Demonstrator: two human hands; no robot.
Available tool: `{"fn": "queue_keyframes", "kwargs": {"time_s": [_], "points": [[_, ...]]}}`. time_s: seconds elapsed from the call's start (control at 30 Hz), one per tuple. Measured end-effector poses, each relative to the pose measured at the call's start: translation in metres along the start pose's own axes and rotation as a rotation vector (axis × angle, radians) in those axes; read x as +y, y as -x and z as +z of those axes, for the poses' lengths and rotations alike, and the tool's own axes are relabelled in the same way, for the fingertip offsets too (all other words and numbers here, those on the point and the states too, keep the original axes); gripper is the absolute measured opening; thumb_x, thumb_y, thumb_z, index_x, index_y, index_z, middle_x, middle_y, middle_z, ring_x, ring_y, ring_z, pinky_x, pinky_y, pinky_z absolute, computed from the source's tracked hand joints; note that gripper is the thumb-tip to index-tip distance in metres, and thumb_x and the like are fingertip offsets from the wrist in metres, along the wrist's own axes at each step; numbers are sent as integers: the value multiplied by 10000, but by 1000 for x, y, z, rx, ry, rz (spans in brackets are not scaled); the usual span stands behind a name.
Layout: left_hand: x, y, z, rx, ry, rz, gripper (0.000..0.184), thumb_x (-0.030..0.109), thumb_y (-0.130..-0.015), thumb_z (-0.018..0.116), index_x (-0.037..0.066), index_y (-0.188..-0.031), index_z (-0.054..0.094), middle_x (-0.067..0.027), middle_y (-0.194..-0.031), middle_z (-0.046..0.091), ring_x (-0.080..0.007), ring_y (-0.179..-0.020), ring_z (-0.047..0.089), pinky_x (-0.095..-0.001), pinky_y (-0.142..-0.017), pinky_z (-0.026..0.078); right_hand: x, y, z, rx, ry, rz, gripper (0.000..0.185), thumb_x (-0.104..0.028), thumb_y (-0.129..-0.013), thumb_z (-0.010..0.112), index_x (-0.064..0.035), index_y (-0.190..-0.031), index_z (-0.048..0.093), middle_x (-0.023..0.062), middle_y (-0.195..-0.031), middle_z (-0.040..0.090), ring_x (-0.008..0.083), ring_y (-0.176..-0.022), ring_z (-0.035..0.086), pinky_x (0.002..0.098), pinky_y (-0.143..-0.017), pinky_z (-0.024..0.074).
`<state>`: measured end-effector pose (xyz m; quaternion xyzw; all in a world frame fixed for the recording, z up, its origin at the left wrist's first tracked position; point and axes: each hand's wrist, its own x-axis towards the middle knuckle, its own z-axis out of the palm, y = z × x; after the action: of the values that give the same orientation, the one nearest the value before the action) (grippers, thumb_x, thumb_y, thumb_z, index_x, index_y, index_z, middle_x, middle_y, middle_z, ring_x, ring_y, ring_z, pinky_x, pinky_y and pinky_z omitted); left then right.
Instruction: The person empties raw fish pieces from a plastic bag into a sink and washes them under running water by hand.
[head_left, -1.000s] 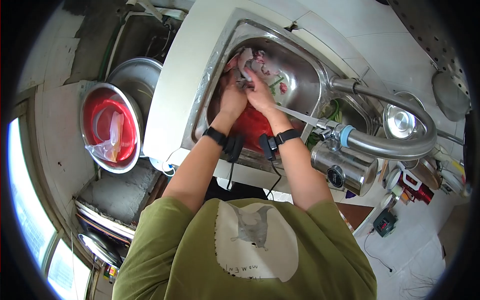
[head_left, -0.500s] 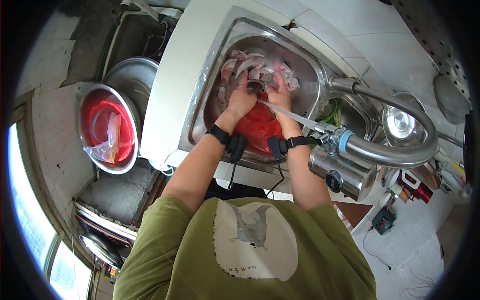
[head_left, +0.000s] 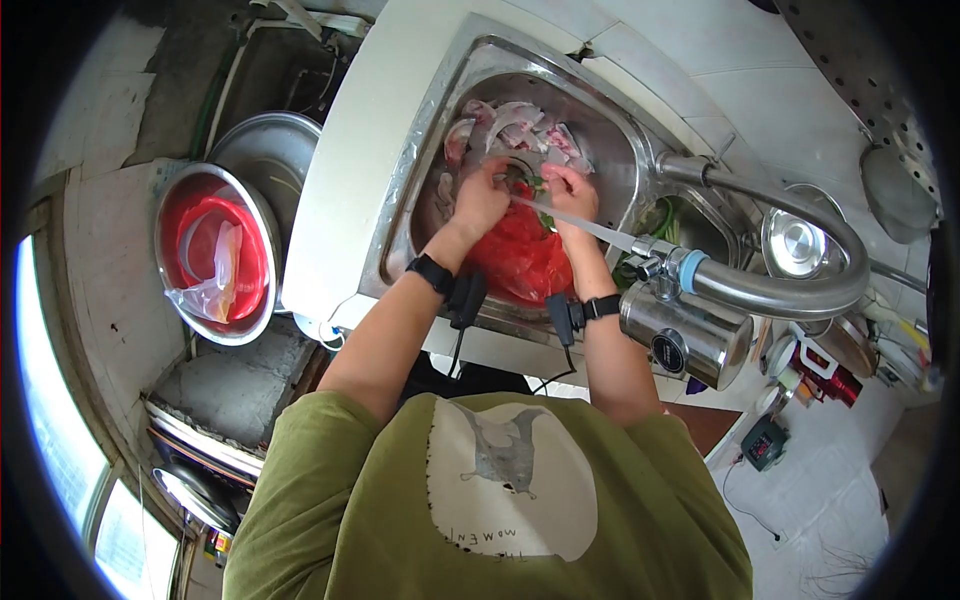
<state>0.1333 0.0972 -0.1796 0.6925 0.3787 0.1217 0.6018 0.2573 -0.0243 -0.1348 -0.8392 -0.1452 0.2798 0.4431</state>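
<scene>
Both my hands are inside the steel sink (head_left: 622, 160), under the running water. My left hand (head_left: 484, 200) has its fingers bent inward by the drain (head_left: 518, 168); what they pinch is hidden. Across from it, my right hand (head_left: 574, 194) is curled, its fingertips close to some green leafy bits (head_left: 538, 185); its grip is hard to make out. Between my wrists lies a crumpled red plastic bag (head_left: 515, 255), its upper end reaching up between the hands. Pale, pink-edged pieces of fish (head_left: 518, 120) lie wet beyond my fingers.
A curved steel faucet (head_left: 800, 315) sprays across from the right. Green vegetables (head_left: 660, 222) sit in the smaller side basin. On the left, a metal bowl (head_left: 265, 300) holds a red basin (head_left: 255, 265) with a clear plastic bag. A white counter (head_left: 335, 190) borders the sink.
My fingers have drawn back from the fish pieces and curled inward. My right hand has shifted right and toward me. More of the fish and green bits now show between the hands.
</scene>
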Motion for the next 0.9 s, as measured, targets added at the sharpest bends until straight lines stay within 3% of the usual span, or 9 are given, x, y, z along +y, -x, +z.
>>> {"fn": "queue_keyframes", "kwargs": {"time_s": [0.13,0.2,0.33,0.4,0.53,0.6,0.67,0.77,0.9], "points": [[34,23,2,-169,-70,-113,402,72,-872,560,59,-1265,645,-220,-1148,707,-380,-1120,660,-428,-978,515,-8,-6,5,-6,257,-71,260,-202,-926,645,-79,-1141,722,144,-1068,730,317,-931,711,398,-814,556],[35,30,6,-255,-99,-69,363,87,-905,558,32,-1257,629,-219,-1159,697,-369,-1130,654,-411,-969,515,-14,-25,19,98,539,-429,319,-193,-913,657,-29,-1188,674,196,-1160,697,331,-1075,688,417,-901,548],[40,43,-3,-278,-299,-123,344,148,-901,590,21,-1217,641,-251,-1135,690,-413,-1103,644,-450,-964,505,-19,-47,44,78,643,-395,320,-198,-888,661,-19,-1154,651,216,-1187,666,389,-1123,639,482,-952,514],[40,45,-10,-285,-318,-106,359,133,-896,588,26,-1235,639,-252,-1122,691,-398,-1080,658,-441,-945,514,-19,-53,47,10,804,-223,276,-201,-886,660,-30,-1103,660,208,-1128,680,377,-1087,655,488,-932,514],[27,45,-11,-264,-150,-188,400,107,-901,589,41,-1295,619,-219,-1121,701,-337,-1052,680,-400,-913,530,-9,-49,34,-24,777,-280,252,-190,-877,662,-42,-1081,661,201,-1096,701,380,-1042,671,480,-868,535],[8,34,0,-242,-165,-207,444,90,-908,586,39,-1349,583,-199,-1150,701,-310,-1040,687,-387,-901,537,-7,-44,23,-167,645,-168,280,-204,-879,659,-52,-1114,666,187,-1052,723,374,-1000,690,458,-838,540],[-26,23,24,-66,312,-378,539,62,-929,573,18,-1454,459,-153,-1237,668,-260,-1033,677,-370,-887,540,10,-42,20,-189,627,-192,294,-209,-881,645,-46,-1126,651,178,-1031,729,372,-983,691,469,-835,537],[-16,10,20,-96,513,-522,610,43,-941,565,-4,-1509,350,-133,-1271,632,-222,-1029,657,-357,-870,538,12,-33,25,-138,555,-220,344,-233,-883,641,-48,-1173,639,179,-1033,731,360,-984,697,456,-850,533],[-1,10,16,-99,597,-554,547,44,-941,563,5,-1466,415,-137,-1231,645,-218,-1013,661,-341,-861,541,-7,-30,41,-84,409,-93,448,-287,-842,688,-37,-1209,629,179,-1017,731,387,-989,692,468,-876,531]]}}
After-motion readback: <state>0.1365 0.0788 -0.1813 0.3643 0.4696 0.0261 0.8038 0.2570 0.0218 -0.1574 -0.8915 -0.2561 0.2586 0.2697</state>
